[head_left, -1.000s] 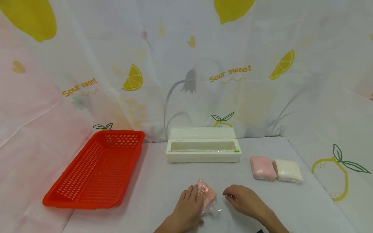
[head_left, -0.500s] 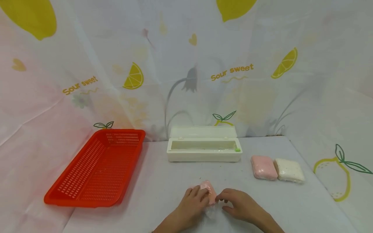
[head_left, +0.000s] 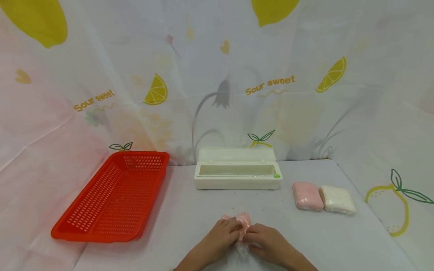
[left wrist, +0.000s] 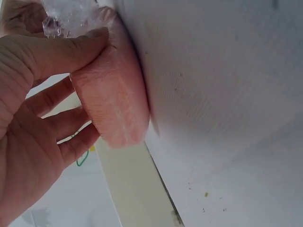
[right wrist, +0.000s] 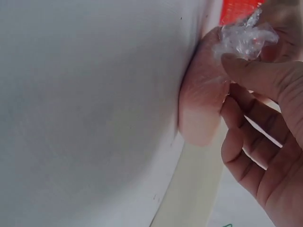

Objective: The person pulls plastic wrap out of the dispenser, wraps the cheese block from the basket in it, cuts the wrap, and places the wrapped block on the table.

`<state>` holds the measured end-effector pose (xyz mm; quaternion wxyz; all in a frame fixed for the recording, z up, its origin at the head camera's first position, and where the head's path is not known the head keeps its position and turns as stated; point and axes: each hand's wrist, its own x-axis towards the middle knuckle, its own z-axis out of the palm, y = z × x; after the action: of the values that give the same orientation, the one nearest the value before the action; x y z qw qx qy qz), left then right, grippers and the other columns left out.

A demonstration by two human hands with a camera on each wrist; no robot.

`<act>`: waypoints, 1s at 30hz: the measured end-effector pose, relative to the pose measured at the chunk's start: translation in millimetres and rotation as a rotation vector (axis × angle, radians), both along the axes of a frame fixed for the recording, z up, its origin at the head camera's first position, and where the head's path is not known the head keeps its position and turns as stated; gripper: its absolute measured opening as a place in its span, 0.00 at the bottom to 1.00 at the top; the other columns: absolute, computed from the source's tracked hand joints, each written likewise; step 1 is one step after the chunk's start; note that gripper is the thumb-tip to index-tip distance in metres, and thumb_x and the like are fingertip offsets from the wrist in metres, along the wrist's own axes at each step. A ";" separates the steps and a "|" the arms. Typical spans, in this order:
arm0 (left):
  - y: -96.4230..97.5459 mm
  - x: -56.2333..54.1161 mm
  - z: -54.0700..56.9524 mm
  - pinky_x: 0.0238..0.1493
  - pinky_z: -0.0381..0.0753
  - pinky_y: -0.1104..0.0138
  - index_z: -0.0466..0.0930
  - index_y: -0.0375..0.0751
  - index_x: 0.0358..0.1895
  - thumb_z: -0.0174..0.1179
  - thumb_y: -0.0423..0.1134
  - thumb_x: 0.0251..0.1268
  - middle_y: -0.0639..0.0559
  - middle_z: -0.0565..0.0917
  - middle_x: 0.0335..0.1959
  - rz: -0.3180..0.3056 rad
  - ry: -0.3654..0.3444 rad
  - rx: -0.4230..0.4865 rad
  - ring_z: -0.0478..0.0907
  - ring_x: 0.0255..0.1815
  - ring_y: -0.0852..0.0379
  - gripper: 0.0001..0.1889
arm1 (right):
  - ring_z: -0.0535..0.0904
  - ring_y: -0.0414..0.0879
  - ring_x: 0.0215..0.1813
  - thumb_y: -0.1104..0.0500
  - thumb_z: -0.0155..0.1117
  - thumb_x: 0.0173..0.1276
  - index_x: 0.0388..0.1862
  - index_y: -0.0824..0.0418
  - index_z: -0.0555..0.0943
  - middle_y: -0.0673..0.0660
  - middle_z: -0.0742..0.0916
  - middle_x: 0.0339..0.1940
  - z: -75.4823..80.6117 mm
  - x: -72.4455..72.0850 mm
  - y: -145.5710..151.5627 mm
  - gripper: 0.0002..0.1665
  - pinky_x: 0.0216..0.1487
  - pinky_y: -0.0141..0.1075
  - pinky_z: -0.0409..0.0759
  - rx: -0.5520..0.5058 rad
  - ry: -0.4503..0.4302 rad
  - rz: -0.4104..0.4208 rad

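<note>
A pink block (head_left: 245, 218) in clear cling film stands on the white table at the front centre, partly hidden by both hands in the head view. My left hand (head_left: 221, 238) holds it from the left, thumb on the near face and fingers along the top in the left wrist view, where the block (left wrist: 113, 101) shows its smooth side. From the right, my right hand (head_left: 266, 241) pinches it, with thumb at the film and fingers bent at its edge. Loose crumpled cling film (right wrist: 246, 42) bunches at the block's near end between the two thumbs.
An open white cling film box (head_left: 237, 183) with a green slider stands at the back centre. A red perforated basket (head_left: 149, 207) is at the left. To the right, a wrapped pink block (head_left: 307, 195) and a wrapped white block (head_left: 338, 199) lie side by side.
My right hand has come in from the right to the pink block and now grips there. The left hand has stayed on it, and the block has turned and shifted slightly.
</note>
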<state>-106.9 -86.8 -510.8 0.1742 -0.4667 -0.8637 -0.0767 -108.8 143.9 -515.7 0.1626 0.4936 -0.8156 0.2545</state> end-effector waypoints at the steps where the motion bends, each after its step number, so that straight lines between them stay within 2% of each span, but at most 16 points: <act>1: 0.1 0.2 -0.5 0.56 0.74 0.60 0.78 0.49 0.35 0.64 0.41 0.59 0.53 0.78 0.55 -0.007 -0.007 0.006 0.75 0.60 0.51 0.05 | 0.78 0.33 0.40 0.62 0.79 0.51 0.37 0.50 0.84 0.42 0.83 0.39 -0.1 0.0 -1.3 0.16 0.43 0.24 0.75 -0.005 0.003 -0.003; 4: 0.7 1.6 -0.3 0.57 0.74 0.60 0.78 0.49 0.37 0.70 0.43 0.53 0.54 0.78 0.55 -0.013 -0.009 0.008 0.75 0.61 0.49 0.11 | 0.77 0.31 0.38 0.60 0.77 0.54 0.32 0.51 0.85 0.41 0.82 0.35 0.0 0.1 -4.4 0.09 0.40 0.22 0.74 -0.020 0.015 -0.009; 7: 1.1 2.9 0.9 0.58 0.73 0.59 0.78 0.49 0.37 0.75 0.44 0.48 0.53 0.79 0.55 -0.017 -0.011 0.006 0.75 0.61 0.49 0.16 | 0.76 0.31 0.36 0.60 0.76 0.55 0.31 0.51 0.86 0.41 0.82 0.33 -0.2 0.2 -6.8 0.07 0.39 0.21 0.73 -0.028 0.033 -0.010; 10: 1.4 3.6 2.3 0.58 0.74 0.59 0.77 0.50 0.35 0.74 0.44 0.50 0.54 0.79 0.53 -0.022 -0.016 0.008 0.75 0.61 0.48 0.14 | 0.76 0.31 0.35 0.61 0.76 0.53 0.32 0.50 0.87 0.41 0.83 0.33 -1.2 0.7 -8.5 0.08 0.39 0.21 0.73 -0.019 0.059 -0.016; 14: 1.3 3.6 2.1 0.60 0.73 0.57 0.81 0.49 0.42 0.71 0.45 0.56 0.55 0.79 0.53 -0.030 -0.028 0.009 0.75 0.61 0.49 0.13 | 0.78 0.32 0.36 0.61 0.77 0.51 0.35 0.50 0.87 0.41 0.84 0.34 -1.0 1.4 -9.3 0.12 0.39 0.23 0.75 0.021 0.074 -0.043; 20: 0.7 2.9 -1.9 0.61 0.72 0.55 0.79 0.45 0.49 0.64 0.42 0.65 0.53 0.79 0.55 -0.038 -0.061 0.037 0.73 0.63 0.48 0.12 | 0.79 0.31 0.34 0.62 0.77 0.53 0.40 0.53 0.86 0.43 0.85 0.34 4.5 1.0 -8.9 0.14 0.36 0.24 0.76 0.072 0.072 -0.075; 23: 1.7 3.5 -2.1 0.62 0.72 0.54 0.76 0.43 0.52 0.61 0.39 0.68 0.52 0.79 0.57 -0.016 -0.101 0.036 0.72 0.64 0.48 0.12 | 0.79 0.31 0.34 0.63 0.75 0.55 0.42 0.56 0.85 0.44 0.86 0.35 6.8 0.6 -9.2 0.14 0.35 0.25 0.77 0.069 0.043 -0.091; 27: 3.7 2.9 -1.5 0.62 0.72 0.55 0.73 0.41 0.54 0.52 0.38 0.75 0.51 0.80 0.55 0.017 -0.143 0.066 0.73 0.64 0.49 0.10 | 0.80 0.31 0.35 0.63 0.70 0.62 0.45 0.56 0.84 0.47 0.88 0.37 8.1 0.8 -11.2 0.12 0.36 0.29 0.79 0.048 -0.052 -0.143; 30: 5.9 1.3 -2.3 0.59 0.73 0.58 0.71 0.40 0.54 0.45 0.38 0.79 0.50 0.81 0.51 0.027 -0.135 0.124 0.76 0.60 0.53 0.10 | 0.78 0.30 0.34 0.63 0.67 0.65 0.44 0.55 0.83 0.46 0.88 0.36 7.4 0.9 -13.3 0.09 0.35 0.29 0.79 0.014 -0.117 -0.201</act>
<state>-105.6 -80.8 -513.1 0.1451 -0.4371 -0.8732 -0.1592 -107.8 130.7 -508.3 0.1361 0.3949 -0.8708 0.2594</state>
